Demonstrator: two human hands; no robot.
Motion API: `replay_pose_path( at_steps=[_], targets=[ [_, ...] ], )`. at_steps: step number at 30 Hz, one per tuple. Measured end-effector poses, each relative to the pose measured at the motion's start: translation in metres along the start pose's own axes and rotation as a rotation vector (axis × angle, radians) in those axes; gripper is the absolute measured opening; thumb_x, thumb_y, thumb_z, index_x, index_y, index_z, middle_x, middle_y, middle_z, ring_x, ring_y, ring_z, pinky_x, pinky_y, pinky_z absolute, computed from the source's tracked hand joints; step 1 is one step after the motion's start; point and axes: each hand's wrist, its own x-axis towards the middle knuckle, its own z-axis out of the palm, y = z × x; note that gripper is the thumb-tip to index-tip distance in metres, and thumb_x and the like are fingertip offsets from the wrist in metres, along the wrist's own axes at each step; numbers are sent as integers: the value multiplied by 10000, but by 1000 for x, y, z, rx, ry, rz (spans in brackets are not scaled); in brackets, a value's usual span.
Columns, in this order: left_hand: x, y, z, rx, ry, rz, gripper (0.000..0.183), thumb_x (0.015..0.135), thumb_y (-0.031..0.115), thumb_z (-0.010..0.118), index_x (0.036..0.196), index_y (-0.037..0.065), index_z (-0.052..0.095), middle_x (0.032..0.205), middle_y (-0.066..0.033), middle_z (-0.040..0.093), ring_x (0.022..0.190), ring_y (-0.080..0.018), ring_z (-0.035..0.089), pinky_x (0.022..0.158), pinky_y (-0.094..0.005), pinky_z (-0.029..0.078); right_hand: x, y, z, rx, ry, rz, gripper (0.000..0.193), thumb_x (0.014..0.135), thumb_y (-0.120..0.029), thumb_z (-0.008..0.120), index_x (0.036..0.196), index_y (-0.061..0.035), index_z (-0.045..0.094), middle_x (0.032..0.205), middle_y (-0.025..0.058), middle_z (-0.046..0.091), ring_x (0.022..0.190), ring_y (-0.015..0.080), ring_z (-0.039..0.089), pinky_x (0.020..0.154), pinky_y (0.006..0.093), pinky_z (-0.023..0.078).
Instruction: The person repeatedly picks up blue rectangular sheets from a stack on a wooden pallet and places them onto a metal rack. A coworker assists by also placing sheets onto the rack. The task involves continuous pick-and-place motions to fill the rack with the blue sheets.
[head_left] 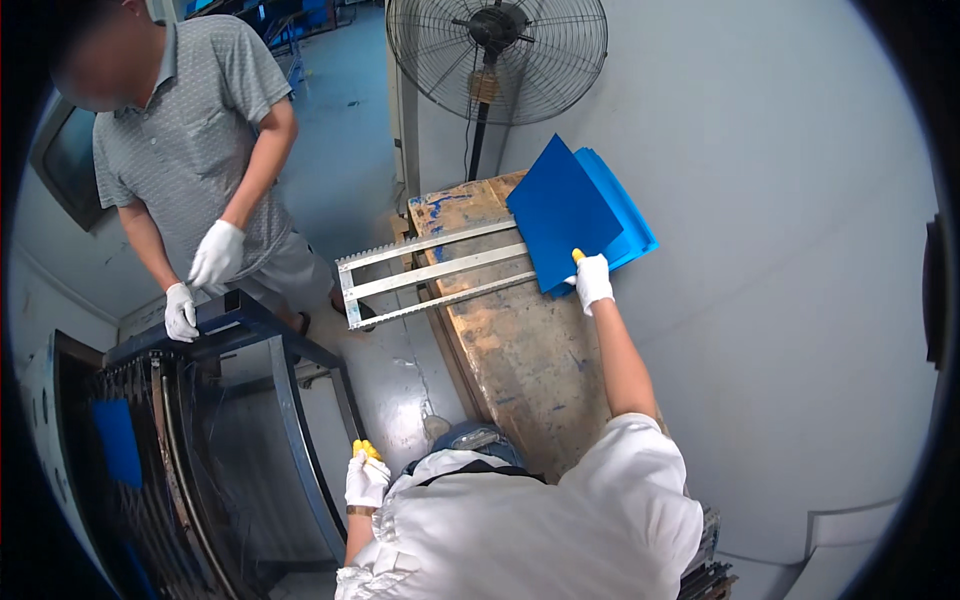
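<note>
My right hand (pixel 593 281), in a white glove with yellow fingertips, grips the near corner of a thin blue sheet (pixel 563 208). The sheet is tilted over a stack of blue sheets (pixel 630 225) and covers one end of a silvery metal rack with toothed edges (pixel 440 268). My left hand (pixel 368 474), gloved the same way, is low beside a post of a dark metal frame (pixel 297 430). Its fingers are bunched together, and I see nothing in them.
A worn wooden table (pixel 520 350) carries the stack and part of the rack, whose other end overhangs. Across the dark frame stands a co-worker (pixel 195 130) in white gloves. A slatted rack (pixel 165 440) holding a blue piece is at left. Behind the table stands a fan (pixel 497 60).
</note>
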Motion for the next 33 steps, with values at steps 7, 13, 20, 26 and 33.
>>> replay_pose_path(
  at_steps=[7, 13, 20, 26, 33],
  targets=[
    [-6, -20, 21, 176, 80, -2, 144, 833, 283, 520, 853, 141, 535, 705, 36, 512, 525, -94, 444, 444, -239, 371, 45, 19, -1, -222, -4, -27, 131, 803, -87, 476, 896, -5, 432, 709, 110, 507, 529, 206, 546, 421, 297, 485],
    [1, -10, 10, 65, 69, 5, 115, 842, 233, 517, 915, 151, 549, 774, 37, 556, 579, -90, 472, 509, -224, 419, 41, 43, -14, -252, 110, 86, 183, 799, -88, 501, 965, -12, 484, 729, 105, 557, 547, 192, 546, 457, 310, 481],
    [4, 0, 7, 81, 14, -73, 126, 826, 154, 534, 949, 132, 541, 870, 11, 560, 626, -91, 488, 551, -225, 437, 6, 71, -25, -560, -222, 506, 284, 822, -328, 530, 766, -49, 527, 652, 64, 551, 525, 195, 529, 455, 331, 449],
    [11, 1, 3, -20, 0, -101, 114, 812, 129, 550, 924, 115, 538, 851, 0, 561, 641, -95, 496, 560, -232, 448, -70, 123, 35, -245, -708, 625, 177, 825, -220, 489, 879, -60, 541, 736, 43, 565, 617, 159, 552, 516, 299, 478],
    [9, 24, -39, -117, -34, -119, 108, 831, 141, 512, 924, 93, 537, 874, -47, 569, 663, -136, 519, 535, -254, 464, -153, 170, 162, -632, -1168, 544, 175, 816, -161, 499, 943, -62, 568, 808, 33, 590, 671, 142, 575, 525, 284, 458]
  ],
)
